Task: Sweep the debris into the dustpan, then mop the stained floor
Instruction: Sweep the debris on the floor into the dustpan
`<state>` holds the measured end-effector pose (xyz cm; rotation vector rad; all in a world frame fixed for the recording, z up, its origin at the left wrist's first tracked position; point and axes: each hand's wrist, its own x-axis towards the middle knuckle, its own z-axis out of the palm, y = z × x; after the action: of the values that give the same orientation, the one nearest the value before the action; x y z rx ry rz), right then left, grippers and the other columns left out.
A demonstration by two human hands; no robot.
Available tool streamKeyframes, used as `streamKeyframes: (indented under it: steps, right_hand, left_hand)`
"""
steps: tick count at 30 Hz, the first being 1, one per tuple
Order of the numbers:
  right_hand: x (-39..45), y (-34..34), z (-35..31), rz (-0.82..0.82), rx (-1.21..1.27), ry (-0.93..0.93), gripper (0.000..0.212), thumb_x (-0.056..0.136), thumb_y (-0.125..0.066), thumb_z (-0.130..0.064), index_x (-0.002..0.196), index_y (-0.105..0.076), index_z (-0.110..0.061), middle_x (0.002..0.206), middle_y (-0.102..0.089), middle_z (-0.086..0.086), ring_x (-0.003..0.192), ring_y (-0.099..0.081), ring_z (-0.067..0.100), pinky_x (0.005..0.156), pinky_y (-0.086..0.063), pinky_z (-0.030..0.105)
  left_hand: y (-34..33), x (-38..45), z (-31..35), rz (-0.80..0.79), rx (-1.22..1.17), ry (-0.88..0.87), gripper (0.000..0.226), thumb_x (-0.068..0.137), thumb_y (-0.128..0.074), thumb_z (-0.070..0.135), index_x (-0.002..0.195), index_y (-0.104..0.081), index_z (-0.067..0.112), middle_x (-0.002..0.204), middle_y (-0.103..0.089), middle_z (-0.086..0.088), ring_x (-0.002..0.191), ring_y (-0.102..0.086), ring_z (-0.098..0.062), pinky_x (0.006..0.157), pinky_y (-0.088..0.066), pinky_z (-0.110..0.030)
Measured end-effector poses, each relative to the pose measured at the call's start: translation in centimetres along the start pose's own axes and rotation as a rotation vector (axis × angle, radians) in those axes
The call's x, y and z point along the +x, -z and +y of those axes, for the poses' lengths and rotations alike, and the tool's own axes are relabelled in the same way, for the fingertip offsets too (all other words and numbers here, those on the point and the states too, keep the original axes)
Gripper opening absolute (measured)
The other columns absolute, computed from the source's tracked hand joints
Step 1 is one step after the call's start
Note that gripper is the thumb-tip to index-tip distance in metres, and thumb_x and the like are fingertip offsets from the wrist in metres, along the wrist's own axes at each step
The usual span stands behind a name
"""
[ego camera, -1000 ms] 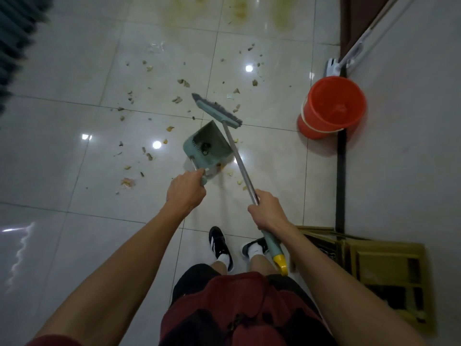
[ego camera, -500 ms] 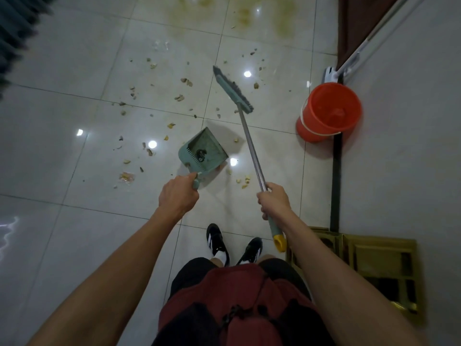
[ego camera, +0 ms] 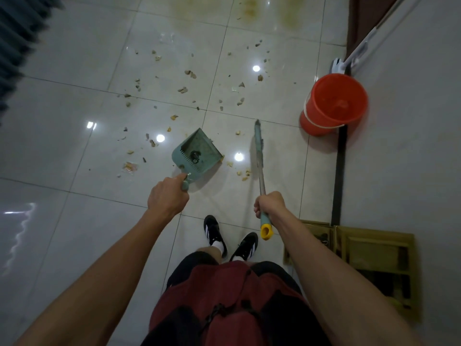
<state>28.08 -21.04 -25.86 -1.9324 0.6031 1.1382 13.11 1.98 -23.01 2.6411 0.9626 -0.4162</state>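
The left hand (ego camera: 167, 196) is closed around the handle of a teal plastic dustpan (ego camera: 198, 153), which sits on the glossy white tiled floor (ego camera: 74, 71) just ahead of that hand, its mouth pointing away. The right hand (ego camera: 270, 204) grips the metal shaft of a teal-headed broom (ego camera: 259, 156) above its yellow end cap; the broom head rests on the floor ahead of the right hand, beside the dustpan. Scattered tan debris (ego camera: 183, 89) lies beyond both hands, a few crumbs between pan and broom. Yellowish stains (ego camera: 249, 11) mark the far tiles. An orange plastic bucket (ego camera: 334, 103) stands to the right, by the wall.
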Motion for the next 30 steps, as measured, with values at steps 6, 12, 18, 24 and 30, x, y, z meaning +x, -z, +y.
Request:
streamKeyframes:
  steps: [6,12,18,24,30]
  right_hand:
    - [2.2,-1.0,1.6,0.039,-0.023,-0.045,0.014,0.081,-0.046,0.006,0.092,-0.055,0.006,0.073,-0.062,0.023,0.056,-0.057,0.029,0.060,-0.050,0.037]
    - [3.4,-5.3,-0.3,0.026,0.053,-0.139,0.025,0.085,-0.046,0.000,0.109,-0.052,0.004,0.068,-0.055,0.016,0.048,-0.052,0.024,0.053,-0.046,0.031]
    - [4.2,-11.7,-5.1,-0.013,0.100,-0.210,0.031,0.087,-0.049,0.011,0.118,-0.052,0.009,0.074,-0.050,0.014,0.041,-0.044,0.017,0.041,-0.042,0.023]
    - [4.7,-19.2,-11.6,-0.041,0.159,-0.204,0.024,0.086,-0.046,0.015,0.106,-0.049,0.001,0.078,-0.045,0.013,0.039,-0.037,0.014,0.039,-0.036,0.019]
    - [5.2,-24.0,-16.7,-0.097,0.137,-0.155,0.020,0.085,-0.045,0.017,0.097,-0.050,0.003,0.071,-0.044,0.011,0.048,-0.037,0.016,0.037,-0.034,0.017]
  left_hand:
    - [-0.4,0.9,-0.7,-0.033,-0.003,-0.011,0.029,0.089,-0.059,0.022,0.118,-0.060,0.025,0.079,-0.066,-0.008,0.066,-0.062,-0.029,0.064,-0.057,-0.039]
    - [0.4,3.8,-3.8,-0.097,-0.011,-0.021,0.025,0.089,-0.057,0.021,0.112,-0.061,0.028,0.077,-0.064,-0.006,0.065,-0.061,-0.028,0.064,-0.059,-0.041]
    - [2.5,8.3,-9.2,-0.163,-0.013,-0.023,0.029,0.089,-0.057,0.023,0.118,-0.062,0.027,0.083,-0.067,-0.008,0.069,-0.062,-0.029,0.067,-0.059,-0.042]
    - [4.8,12.7,-14.5,-0.201,-0.109,0.035,0.027,0.091,-0.058,0.023,0.117,-0.064,0.029,0.082,-0.066,-0.006,0.069,-0.062,-0.027,0.066,-0.057,-0.038]
    - [6.6,15.1,-18.2,-0.197,-0.189,0.150,0.027,0.089,-0.057,0.027,0.114,-0.065,0.033,0.092,-0.069,-0.008,0.079,-0.065,-0.032,0.074,-0.059,-0.044]
